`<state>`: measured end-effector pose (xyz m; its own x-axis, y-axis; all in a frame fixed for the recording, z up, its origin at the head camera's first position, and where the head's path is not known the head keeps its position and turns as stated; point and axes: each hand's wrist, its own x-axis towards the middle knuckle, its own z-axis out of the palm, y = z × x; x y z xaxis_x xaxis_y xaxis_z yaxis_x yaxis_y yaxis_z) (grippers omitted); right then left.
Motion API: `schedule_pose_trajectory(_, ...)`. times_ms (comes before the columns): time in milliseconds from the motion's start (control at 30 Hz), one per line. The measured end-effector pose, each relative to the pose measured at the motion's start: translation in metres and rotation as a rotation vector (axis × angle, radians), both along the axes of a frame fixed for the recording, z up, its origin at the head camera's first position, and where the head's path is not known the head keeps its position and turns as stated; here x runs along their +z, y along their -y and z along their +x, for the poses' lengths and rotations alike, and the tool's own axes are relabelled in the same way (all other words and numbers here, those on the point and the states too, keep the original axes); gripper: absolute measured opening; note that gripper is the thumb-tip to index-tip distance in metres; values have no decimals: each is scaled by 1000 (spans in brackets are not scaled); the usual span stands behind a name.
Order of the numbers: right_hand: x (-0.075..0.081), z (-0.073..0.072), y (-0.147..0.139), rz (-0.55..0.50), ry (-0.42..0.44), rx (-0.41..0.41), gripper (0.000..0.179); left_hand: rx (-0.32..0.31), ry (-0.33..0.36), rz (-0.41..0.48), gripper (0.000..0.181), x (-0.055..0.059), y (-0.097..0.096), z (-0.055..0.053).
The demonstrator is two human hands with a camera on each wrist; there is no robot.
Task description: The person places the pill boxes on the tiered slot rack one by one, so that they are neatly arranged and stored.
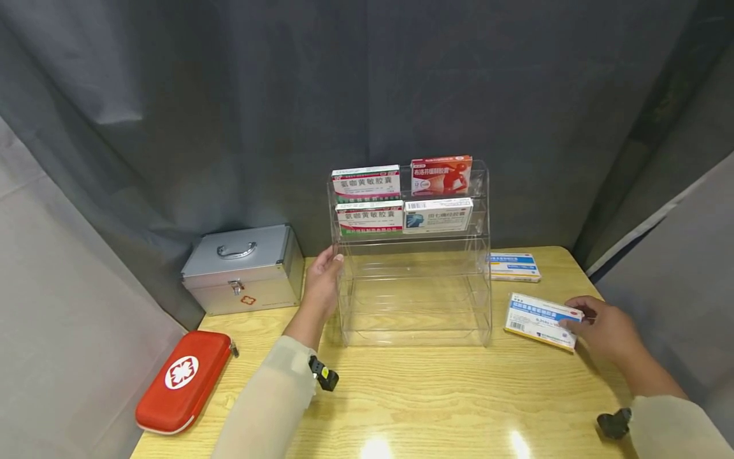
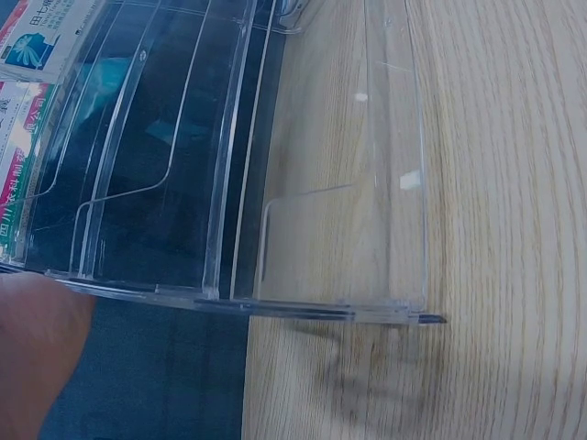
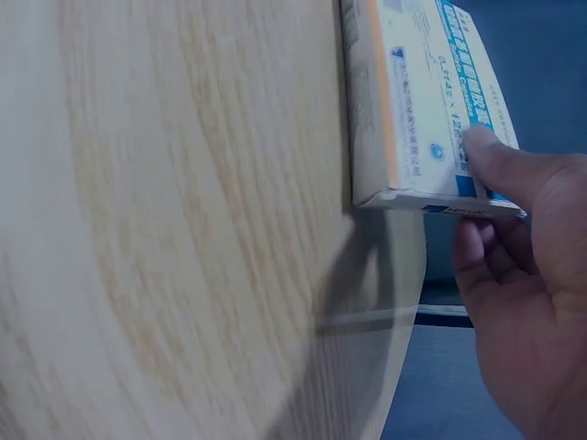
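Note:
My left hand (image 1: 322, 280) grips the left side of a clear acrylic display rack (image 1: 413, 336), thumb toward the front. Only part of that hand shows in the left wrist view, at the rack's edge. Off to the right, my right hand (image 1: 613, 331) pinches a white, blue and yellow medicine box (image 1: 540, 320) by its right end. In the right wrist view the thumb presses on the box's printed face (image 3: 431, 101), while the other fingers curl beneath it. Another blue and white medicine box (image 1: 513, 266) lies on the table behind, beside the rack.
The rack's upper tiers hold two green-and-white medicine boxes (image 1: 367, 183), a red one (image 1: 440, 176) and a white one (image 1: 438, 218). A silver first-aid case (image 1: 243, 268) and a red zip pouch (image 1: 185, 382) sit left on the wooden table (image 1: 401, 382). Grey curtains surround it.

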<state>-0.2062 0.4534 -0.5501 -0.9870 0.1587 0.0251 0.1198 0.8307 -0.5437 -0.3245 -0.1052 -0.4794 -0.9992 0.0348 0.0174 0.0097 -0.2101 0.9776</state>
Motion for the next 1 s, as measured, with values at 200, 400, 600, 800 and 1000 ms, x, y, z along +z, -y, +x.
schedule_pose_trajectory(200,8,7,4,-11,-76,-42,34,5,4,9,56,0,0,0)
schedule_pose_trajectory(400,17,14,4,-106,-126,-109,44,3,-14,27,55,0,-1,-1)
schedule_pose_trajectory(600,52,13,2,-468,-264,-170,27,9,0,16,54,0,-1,-1)
schedule_pose_trajectory(800,99,7,26,-1193,-453,40,25,6,6,21,54,1,-2,0)
schedule_pose_trajectory(1000,150,-13,77,-924,-485,55,26,11,5,14,54,0,-3,1)
